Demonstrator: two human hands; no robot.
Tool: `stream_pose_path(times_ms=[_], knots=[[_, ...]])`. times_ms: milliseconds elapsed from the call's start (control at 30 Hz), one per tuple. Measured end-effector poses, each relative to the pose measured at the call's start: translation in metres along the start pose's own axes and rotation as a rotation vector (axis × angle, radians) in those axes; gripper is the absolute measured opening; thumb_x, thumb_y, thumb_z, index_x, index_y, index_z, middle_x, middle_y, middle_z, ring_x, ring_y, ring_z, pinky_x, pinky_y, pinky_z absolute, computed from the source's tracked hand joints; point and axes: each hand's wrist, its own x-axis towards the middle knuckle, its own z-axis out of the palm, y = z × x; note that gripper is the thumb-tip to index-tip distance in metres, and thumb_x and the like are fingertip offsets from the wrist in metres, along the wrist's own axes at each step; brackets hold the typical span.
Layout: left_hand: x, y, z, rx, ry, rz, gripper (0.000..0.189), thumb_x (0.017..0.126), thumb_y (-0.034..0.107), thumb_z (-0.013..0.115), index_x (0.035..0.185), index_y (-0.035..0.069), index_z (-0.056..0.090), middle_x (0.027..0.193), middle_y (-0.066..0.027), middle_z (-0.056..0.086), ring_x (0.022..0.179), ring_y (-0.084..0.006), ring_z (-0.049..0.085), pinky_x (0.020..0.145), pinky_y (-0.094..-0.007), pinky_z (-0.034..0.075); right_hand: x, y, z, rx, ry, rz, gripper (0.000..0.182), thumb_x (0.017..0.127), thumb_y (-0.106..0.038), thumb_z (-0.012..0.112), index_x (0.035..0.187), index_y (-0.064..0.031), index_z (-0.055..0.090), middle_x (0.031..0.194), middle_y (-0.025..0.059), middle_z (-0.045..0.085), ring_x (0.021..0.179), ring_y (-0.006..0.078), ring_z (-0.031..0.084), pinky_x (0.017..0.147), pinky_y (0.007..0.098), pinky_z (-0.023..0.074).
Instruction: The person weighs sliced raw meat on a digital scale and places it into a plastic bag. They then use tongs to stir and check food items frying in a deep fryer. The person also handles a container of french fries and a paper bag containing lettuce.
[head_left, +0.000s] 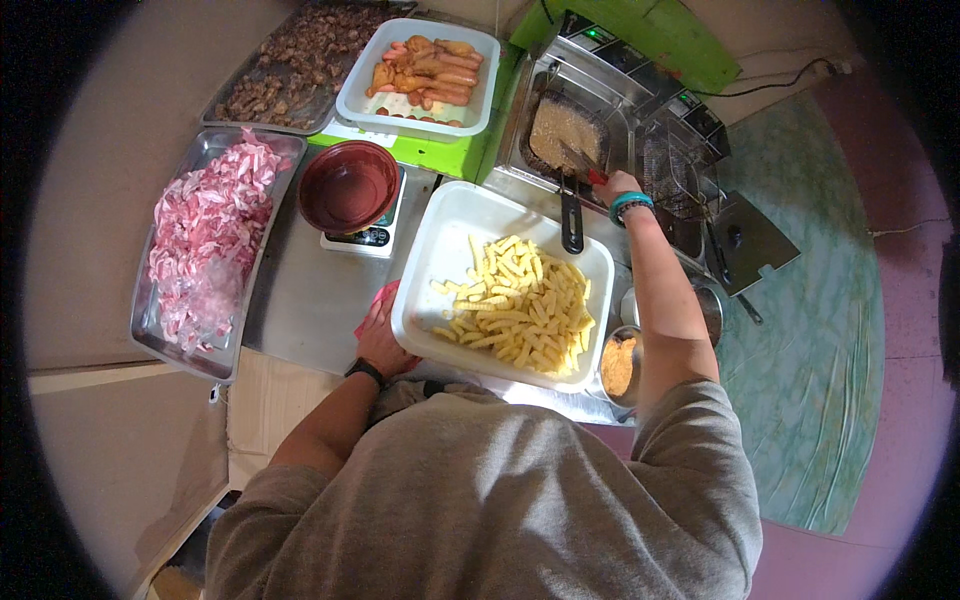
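Observation:
My right hand (619, 187) is closed on a red-handled metal utensil (579, 160), whose kind I cannot make out. Its tip reaches into a wire fryer basket (535, 154), where pale foaming oil (564, 135) hides whatever is inside. The basket's black handle (572, 225) juts over the rim of a white plastic tub (435, 225) of crinkle-cut fries (517, 307). Against the tub's left side, my left hand (380, 335) rests on a red-pink cloth (411, 365). Whether its fingers grip the cloth is hidden.
Left stands a metal tray (142, 311) of raw sliced meat (214, 240). A dark red bowl (349, 186) sits on a digital scale (361, 238). Behind are browned meat (322, 56) and a tub (352, 105) of sausages (450, 71). A second fryer (667, 169) and an orange-powder container (619, 366) are right.

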Motion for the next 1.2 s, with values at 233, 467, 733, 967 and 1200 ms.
stream_pose_path(times_ms=[233, 467, 733, 967, 1200], knots=[[-0.003, -0.002, 0.000, -0.002, -0.002, 0.016, 0.058, 0.077, 0.039, 0.052, 0.125, 0.008, 0.044, 0.134, -0.0142, 0.036, 0.130, -0.0290, 0.026, 0.107, -0.0428, 0.018, -0.027, 0.057, -0.062, 0.315, -0.252, -0.175, 0.034, 0.076, -0.024, 0.065, 0.105, -0.0063, 0.063, 0.064, 0.0000, 0.056, 0.054, 0.0094, 0.050, 0.047, 0.0257, 0.0378], [-0.005, -0.002, 0.000, -0.048, 0.045, -0.024, 0.057, 0.077, 0.039, 0.052, 0.124, 0.008, 0.045, 0.134, -0.0142, 0.037, 0.129, -0.0289, 0.027, 0.107, -0.0427, 0.018, -0.050, 0.063, -0.132, -0.008, -0.226, -0.135, 0.047, 0.070, -0.029, 0.070, 0.113, -0.0146, 0.060, 0.074, 0.0081, 0.063, 0.069, 0.0204, 0.059, 0.063, 0.0327, 0.0477], [-0.001, -0.004, -0.001, -0.048, 0.059, 0.049, 0.055, 0.076, 0.039, 0.055, 0.122, 0.009, 0.046, 0.132, -0.0137, 0.039, 0.128, -0.0294, 0.028, 0.106, -0.0429, 0.021, -0.034, 0.044, -0.084, -0.209, -0.104, -0.193, 0.037, 0.069, -0.032, 0.066, 0.101, -0.0118, 0.064, 0.093, 0.0166, 0.063, 0.090, 0.0323, 0.060, 0.078, 0.0390, 0.0470], [-0.002, 0.000, -0.003, -0.045, 0.021, 0.015, 0.060, 0.074, 0.040, 0.057, 0.124, 0.009, 0.045, 0.132, -0.0133, 0.039, 0.127, -0.0302, 0.030, 0.106, -0.0437, 0.022, -0.017, 0.056, -0.082, -0.124, 0.018, -0.083, 0.038, 0.069, -0.037, 0.065, 0.094, -0.0079, 0.066, 0.090, 0.0178, 0.064, 0.087, 0.0335, 0.060, 0.077, 0.0384, 0.0472], [-0.002, -0.005, 0.001, -0.006, 0.033, 0.049, 0.060, 0.075, 0.041, 0.056, 0.124, 0.009, 0.045, 0.133, -0.0125, 0.039, 0.127, -0.0296, 0.030, 0.106, -0.0436, 0.022, 0.016, 0.020, -0.021, -0.265, -0.063, -0.025, 0.045, 0.069, -0.045, 0.063, 0.093, -0.0072, 0.067, 0.094, 0.0193, 0.063, 0.091, 0.0322, 0.060, 0.079, 0.0394, 0.0476]])
